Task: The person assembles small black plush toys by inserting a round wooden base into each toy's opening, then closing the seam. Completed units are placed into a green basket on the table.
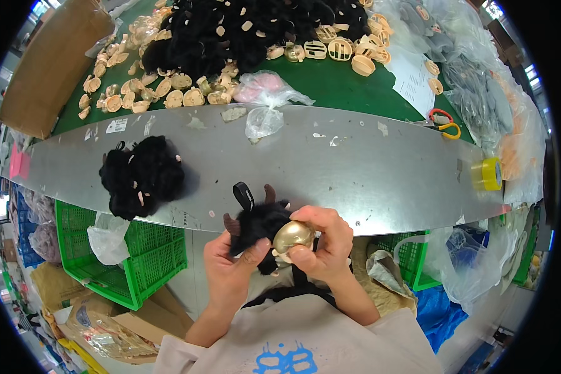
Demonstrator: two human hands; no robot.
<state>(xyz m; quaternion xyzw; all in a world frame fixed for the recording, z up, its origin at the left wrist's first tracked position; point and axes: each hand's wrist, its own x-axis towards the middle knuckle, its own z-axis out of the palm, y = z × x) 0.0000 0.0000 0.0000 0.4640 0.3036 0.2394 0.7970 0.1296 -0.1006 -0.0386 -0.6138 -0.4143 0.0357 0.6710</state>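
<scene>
Both hands are close together in front of my chest, at the near edge of the metal table [330, 162]. A small black plush toy [255, 224] with brown horns and a black hanging loop is gripped in my left hand [229, 265]. Between the thumb and fingers of my right hand [327, 246] is a shiny gold rounded piece [294, 235] with a beige edge. It sits against the plush's right side; whether the two are joined is hidden. Farther left on the metal lie finished-looking black plush toys [144, 174], bunched together.
Across the green surface [336, 90] lie a heap of black plush [230, 31] and many beige plastic pieces [340, 48]. Scissors [445, 124] and yellow tape [491, 174] are at the right. Green crates [128, 268] stand below, and a cardboard box [56, 68] at far left.
</scene>
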